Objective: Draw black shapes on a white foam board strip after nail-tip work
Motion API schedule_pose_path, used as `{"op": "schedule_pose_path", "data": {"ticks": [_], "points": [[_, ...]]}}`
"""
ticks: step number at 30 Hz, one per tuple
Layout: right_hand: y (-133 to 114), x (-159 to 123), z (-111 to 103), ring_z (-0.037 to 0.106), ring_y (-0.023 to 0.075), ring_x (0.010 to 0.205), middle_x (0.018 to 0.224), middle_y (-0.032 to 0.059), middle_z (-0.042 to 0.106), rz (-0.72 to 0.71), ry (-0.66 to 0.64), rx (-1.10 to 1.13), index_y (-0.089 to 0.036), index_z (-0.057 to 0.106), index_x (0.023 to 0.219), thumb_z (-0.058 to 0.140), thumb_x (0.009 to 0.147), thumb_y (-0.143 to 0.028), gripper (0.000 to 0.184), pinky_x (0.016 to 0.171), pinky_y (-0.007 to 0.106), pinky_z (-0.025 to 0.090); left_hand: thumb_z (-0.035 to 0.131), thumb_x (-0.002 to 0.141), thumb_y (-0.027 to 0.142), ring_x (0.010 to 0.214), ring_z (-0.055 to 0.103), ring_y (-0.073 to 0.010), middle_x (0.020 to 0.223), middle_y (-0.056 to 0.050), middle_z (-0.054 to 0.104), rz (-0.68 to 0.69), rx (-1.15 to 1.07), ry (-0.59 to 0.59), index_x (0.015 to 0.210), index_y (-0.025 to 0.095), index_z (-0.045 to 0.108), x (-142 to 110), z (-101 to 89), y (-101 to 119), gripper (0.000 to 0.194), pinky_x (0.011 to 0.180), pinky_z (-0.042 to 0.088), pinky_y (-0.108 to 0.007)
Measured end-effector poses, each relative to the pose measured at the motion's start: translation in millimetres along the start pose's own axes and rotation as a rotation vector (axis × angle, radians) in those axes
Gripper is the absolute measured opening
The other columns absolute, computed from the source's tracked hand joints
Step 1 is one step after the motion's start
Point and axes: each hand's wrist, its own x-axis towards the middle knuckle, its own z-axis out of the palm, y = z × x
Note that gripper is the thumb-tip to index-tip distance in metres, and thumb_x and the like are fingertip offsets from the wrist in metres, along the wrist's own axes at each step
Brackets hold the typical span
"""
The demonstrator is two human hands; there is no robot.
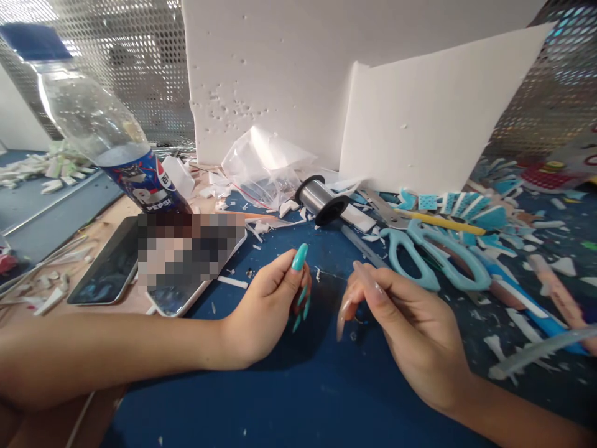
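Two bare hands meet over the blue desk (224, 404), knuckles near each other but apart. The left hand (265, 305), with long teal nails, has its fingers curled in and its thumb laid along the index finger; the right hand (415, 342), with pale nails, brings thumb and index finger together. A faint, fine strand (333, 275) shows in the gap between them, too thin for me to tell whether either hand is pinching it. Just beyond that gap, a spool (317, 198) with black rims and a silvery winding lies on its side. Scissors (414, 233) with light blue handles rest near the right hand, beside a yellow stick (469, 226). Past the left forearm are a dark phone (105, 274) and a white-edged phone (175, 297), with a Pepsi bottle (135, 180) standing behind them. White foam boards (280, 74) stand at the back, behind a crumpled clear bag (261, 165), and white and blue scraps (487, 211) litter the surface.
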Motion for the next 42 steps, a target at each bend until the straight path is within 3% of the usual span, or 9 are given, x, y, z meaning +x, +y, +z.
{"op": "schedule_pose_path", "data": {"ticks": [8,16,22,30,42], "points": [[-4.0,-1.8,-0.7,0.057,0.0112,0.063,0.068,-0.0003,0.058,-0.032,-0.003,-0.101,-0.021,0.059,0.074,0.044,0.098,-0.025,0.029,0.064,0.026,0.045,0.04,0.095,0.042,0.045,0.034,-0.005,0.055,0.007,0.038,-0.009,0.054,0.003,0.068,0.018,0.041,-0.5,0.4,2.1,0.036,0.043,0.031,-0.017],[-4.6,-4.3,-0.7,0.058,0.0144,0.071,0.067,0.0013,0.06,-0.024,-0.045,-0.068,-0.019,0.059,0.073,0.044,0.097,-0.023,0.029,0.07,0.03,0.045,0.05,0.087,0.056,0.045,0.031,-0.0047,0.053,0.008,0.037,-0.054,0.058,0.001,0.065,0.018,0.042,-3.0,1.1,3.0,0.045,0.042,0.028,-0.017],[-4.0,-5.3,-0.2,0.058,0.0146,0.07,0.065,0.0013,0.06,-0.014,-0.049,-0.058,-0.019,0.059,0.074,0.044,0.097,-0.024,0.028,0.063,0.028,0.045,0.052,0.082,0.062,0.046,0.028,-0.0051,0.054,0.008,0.036,-0.073,0.072,0.013,0.065,0.018,0.043,-2.9,0.1,0.7,0.048,0.042,0.025,-0.017],[-4.4,-1.9,0.3,0.059,0.013,0.067,0.063,-0.0001,0.06,0.003,-0.05,-0.073,-0.019,0.058,0.072,0.045,0.097,-0.025,0.029,0.069,0.029,0.046,0.05,0.085,0.057,0.048,0.03,-0.0055,0.054,0.008,0.036,-0.056,0.083,-0.009,0.065,0.018,0.043,-1.6,-1.7,-1.1,0.046,0.044,0.028,-0.017],[-6.7,-2.3,-0.5,0.058,0.0121,0.058,0.064,0.0004,0.057,0.003,-0.051,-0.042,-0.018,0.058,0.072,0.044,0.097,-0.025,0.029,0.059,0.028,0.047,0.049,0.088,0.053,0.047,0.03,-0.006,0.053,0.007,0.035,-0.042,0.091,-0.013,0.062,0.018,0.042,-1.7,-0.9,2.9,0.044,0.044,0.029,-0.018]]}}
